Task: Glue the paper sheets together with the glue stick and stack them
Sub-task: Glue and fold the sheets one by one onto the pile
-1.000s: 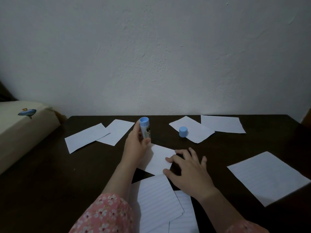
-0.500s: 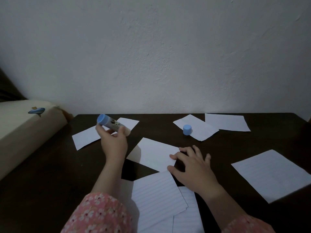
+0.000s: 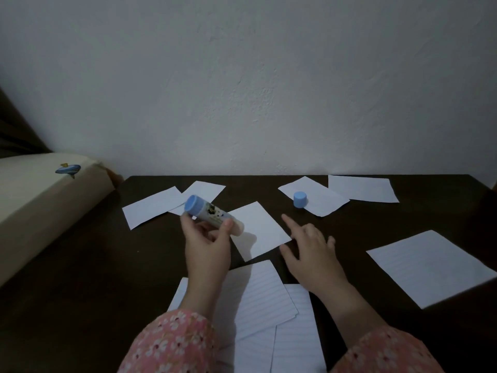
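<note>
1. Grip: left hand [image 3: 207, 243] pinches the glue stick [image 3: 212, 214] between thumb and fingers, round its barrel. The stick lies nearly level above the table, blue base toward the far left, bare glue end toward the small sheet [image 3: 259, 230]. Judged: tilted so the glue end can meet the paper.
2. Right hand [image 3: 312, 251]: fingers spread and loose, holding nothing. Forefinger points away; the hand sits at the small sheet's right corner. Whether a fingertip touches the paper cannot be told. Judged: placed there to pin the sheet while glue goes on.
3. Small sheet: flat on the dark table [image 3: 80, 305], between the two hands, turned cornerwise, apart from the other paper.
4. Cap [image 3: 300, 199]: blue, upright, standing on a far sheet [image 3: 320, 201]. Judged: set aside within reach so the stick stays usable.
5. Near stack [image 3: 255, 297]: lined sheets overlapping at the front edge, partly under both forearms. Judged: the growing pile that takes each glued sheet.
6. Loose paper: two overlapping sheets at far left [image 3: 150, 208], one at far right [image 3: 363, 188], a large lined sheet [image 3: 433, 267] at right, well apart from the stack. Judged: spread singly for easy picking; several remain to glue.
7. Sleeves [image 3: 172, 343]: pink, floral, on both arms.
8. Surroundings: pale cushion [image 3: 40, 205] with a blue motif at left; white wall [image 3: 242, 90] behind.
</note>
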A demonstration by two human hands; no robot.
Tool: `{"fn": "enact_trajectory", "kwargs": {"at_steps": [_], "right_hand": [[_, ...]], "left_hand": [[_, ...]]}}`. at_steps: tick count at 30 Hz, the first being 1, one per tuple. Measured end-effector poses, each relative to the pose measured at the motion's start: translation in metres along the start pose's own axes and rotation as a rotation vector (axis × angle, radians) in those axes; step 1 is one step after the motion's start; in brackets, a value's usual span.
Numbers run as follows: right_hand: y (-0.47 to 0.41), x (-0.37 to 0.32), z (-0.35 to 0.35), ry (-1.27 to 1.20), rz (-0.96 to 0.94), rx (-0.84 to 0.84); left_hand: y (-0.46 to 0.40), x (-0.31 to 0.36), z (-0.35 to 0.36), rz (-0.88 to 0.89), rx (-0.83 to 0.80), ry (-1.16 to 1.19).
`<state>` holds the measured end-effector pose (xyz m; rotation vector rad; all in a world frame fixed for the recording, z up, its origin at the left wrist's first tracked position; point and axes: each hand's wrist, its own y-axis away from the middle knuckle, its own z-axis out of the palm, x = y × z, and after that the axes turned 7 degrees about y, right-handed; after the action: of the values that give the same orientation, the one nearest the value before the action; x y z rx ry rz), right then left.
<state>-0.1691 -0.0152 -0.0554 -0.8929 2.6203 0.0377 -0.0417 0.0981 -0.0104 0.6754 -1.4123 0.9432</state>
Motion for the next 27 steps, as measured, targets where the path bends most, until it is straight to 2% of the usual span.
{"fn": "enact_trajectory", "kwargs": {"at_steps": [5, 9, 19, 24, 27], "right_hand": [[-0.001, 0.002, 0.005, 0.045, 0.003, 0.046], [-0.002, 0.002, 0.004, -0.021, 0.023, 0.086], [-0.002, -0.003, -0.001, 0.012, 0.054, 0.085], [0.0, -0.003, -0.002, -0.057, -0.019, 0.116], [-0.002, -0.001, -0.002, -0.055, -0.044, 0.029]], "left_hand": [[-0.005, -0.004, 0.01, 0.027, -0.121, -0.075], [-0.011, -0.01, 0.016, 0.038, -0.142, -0.155], [-0.017, -0.019, 0.019, 0.042, -0.242, -0.296], [-0.017, -0.019, 0.02, 0.068, -0.284, -0.33], [-0.017, -0.019, 0.021, 0.088, -0.324, -0.357]]}}
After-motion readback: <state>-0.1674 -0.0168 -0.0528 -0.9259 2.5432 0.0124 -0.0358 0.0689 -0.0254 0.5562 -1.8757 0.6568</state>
